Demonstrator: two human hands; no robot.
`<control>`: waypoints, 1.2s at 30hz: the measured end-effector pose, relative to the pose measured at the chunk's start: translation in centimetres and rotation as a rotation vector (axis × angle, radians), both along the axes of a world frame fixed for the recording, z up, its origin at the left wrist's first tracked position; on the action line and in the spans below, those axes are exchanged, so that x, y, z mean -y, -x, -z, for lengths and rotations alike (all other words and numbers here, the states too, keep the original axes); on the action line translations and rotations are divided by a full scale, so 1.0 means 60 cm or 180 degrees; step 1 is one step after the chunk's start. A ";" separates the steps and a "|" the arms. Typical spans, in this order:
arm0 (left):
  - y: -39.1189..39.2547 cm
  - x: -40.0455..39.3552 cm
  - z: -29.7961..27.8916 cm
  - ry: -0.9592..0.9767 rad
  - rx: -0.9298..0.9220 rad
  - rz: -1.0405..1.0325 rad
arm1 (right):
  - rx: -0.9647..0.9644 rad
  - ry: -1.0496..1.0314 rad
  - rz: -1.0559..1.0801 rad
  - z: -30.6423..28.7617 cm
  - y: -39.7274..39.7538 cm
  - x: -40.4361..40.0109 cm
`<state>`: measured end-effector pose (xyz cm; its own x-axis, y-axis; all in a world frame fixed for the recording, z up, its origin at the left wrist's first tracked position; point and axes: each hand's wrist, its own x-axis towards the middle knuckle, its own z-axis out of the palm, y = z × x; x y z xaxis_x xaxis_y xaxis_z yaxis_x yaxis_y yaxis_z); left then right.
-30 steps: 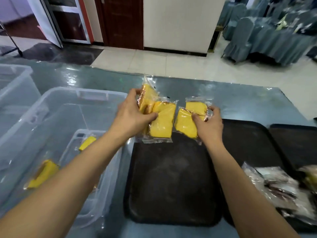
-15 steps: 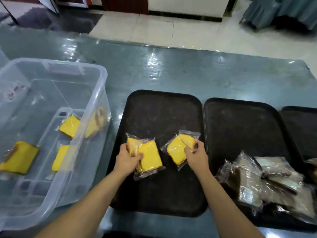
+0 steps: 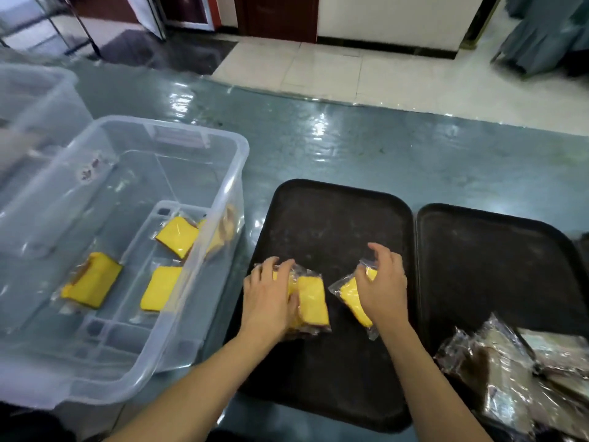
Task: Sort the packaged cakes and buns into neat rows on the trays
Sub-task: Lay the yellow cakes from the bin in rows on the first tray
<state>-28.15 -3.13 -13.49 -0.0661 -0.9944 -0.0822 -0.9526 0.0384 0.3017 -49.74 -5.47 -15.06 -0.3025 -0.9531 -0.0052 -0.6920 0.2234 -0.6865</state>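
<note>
Two dark trays lie side by side on the table, the left tray (image 3: 344,218) under both my hands. My left hand (image 3: 271,298) presses down on wrapped yellow cakes (image 3: 314,303), two packets overlapping, on that tray's near-left part. My right hand (image 3: 384,282) rests on another wrapped yellow cake (image 3: 352,296) just to the right, fingers curled over its far end. Both sets of packets touch the tray. Several more yellow cakes, such as one (image 3: 177,236), lie in the clear plastic bin (image 3: 204,282) at left.
The right tray (image 3: 497,250) carries a heap of wrapped brown cakes (image 3: 510,371) at its near right. A second clear bin (image 3: 41,100) stands at far left. Shiny teal table covering runs beyond the trays; tiled floor lies behind.
Both hands have come down and toward me with the yellow cakes, from held up above the tray's far edge to resting on the left tray.
</note>
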 end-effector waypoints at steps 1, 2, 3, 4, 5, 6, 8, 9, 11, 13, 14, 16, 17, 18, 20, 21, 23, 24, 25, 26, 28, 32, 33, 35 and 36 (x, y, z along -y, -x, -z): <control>-0.003 -0.004 -0.020 0.0079 -0.0053 0.0114 | 0.0126 0.0128 -0.0096 -0.016 -0.015 0.007; -0.009 -0.007 -0.040 0.0163 -0.0118 0.0224 | 0.0218 0.0256 -0.0175 -0.033 -0.032 0.015; -0.016 -0.009 -0.061 0.0241 -0.0178 0.0322 | 0.0284 0.0369 -0.0240 -0.051 -0.049 0.022; -0.024 -0.013 -0.083 0.0322 -0.0233 0.0416 | 0.0327 0.0475 -0.0294 -0.070 -0.068 0.028; -0.034 -0.017 -0.104 0.0404 -0.0285 0.0508 | 0.0369 0.0580 -0.0348 -0.089 -0.088 0.034; -0.044 -0.023 -0.126 0.0498 -0.0347 0.0596 | 0.0412 0.0686 -0.0405 -0.108 -0.107 0.039; -0.070 -0.035 -0.170 0.0768 -0.0450 0.0760 | 0.0482 0.0897 -0.0536 -0.145 -0.148 0.048; -0.087 -0.040 -0.192 0.0927 -0.0449 0.0843 | 0.0505 0.0998 -0.0607 -0.163 -0.169 0.052; -0.129 -0.044 -0.235 0.1149 -0.0398 0.0885 | 0.0514 0.1158 -0.0746 -0.199 -0.216 0.061; -0.188 -0.036 -0.259 0.1155 -0.0328 0.0766 | 0.0528 0.1254 -0.0870 -0.232 -0.268 0.069; -0.221 -0.028 -0.263 0.1116 -0.0271 0.0711 | 0.0548 0.1274 -0.0934 -0.246 -0.295 0.074; -0.289 -0.009 -0.261 0.0840 -0.0099 0.0638 | 0.0566 0.1251 -0.1064 -0.266 -0.348 0.081; -0.323 0.000 -0.256 0.0527 0.0047 0.0619 | 0.0536 0.1212 -0.1120 -0.272 -0.375 0.085; -0.356 0.010 -0.249 0.0168 0.0246 0.0592 | 0.0477 0.1162 -0.1176 -0.276 -0.401 0.090; -0.418 0.031 -0.222 -0.0368 0.0690 0.0507 | 0.0281 0.0972 -0.1319 -0.278 -0.450 0.103; -0.447 0.041 -0.205 -0.0588 0.0898 0.0408 | 0.0130 0.0815 -0.1427 -0.276 -0.474 0.112; -0.496 0.063 -0.170 -0.1015 0.1294 0.0132 | -0.0249 0.0399 -0.1721 -0.266 -0.517 0.131; -0.515 0.074 -0.154 -0.1211 0.1440 0.0005 | -0.0453 0.0171 -0.1861 -0.260 -0.537 0.142; -0.530 0.085 -0.138 -0.1369 0.1534 -0.0107 | -0.0654 -0.0042 -0.1967 -0.252 -0.556 0.153; -0.539 0.094 -0.124 -0.1496 0.1588 -0.0188 | -0.0846 -0.0232 -0.2041 -0.244 -0.573 0.164; -0.541 0.106 -0.100 -0.1589 0.1686 -0.0227 | -0.1164 -0.0577 -0.2141 -0.229 -0.598 0.190; -0.516 0.114 -0.066 -0.1662 0.1731 -0.0161 | -0.1743 -0.1174 -0.2202 -0.194 -0.613 0.252; -0.514 0.117 -0.058 -0.1747 0.1540 -0.0110 | -0.1938 -0.1322 -0.2230 -0.182 -0.613 0.266; -0.512 0.124 -0.037 -0.1827 0.0742 0.0117 | -0.2278 -0.1612 -0.2325 -0.153 -0.616 0.289; -0.512 0.127 -0.029 -0.1845 0.0227 0.0267 | -0.2377 -0.1721 -0.2368 -0.137 -0.620 0.297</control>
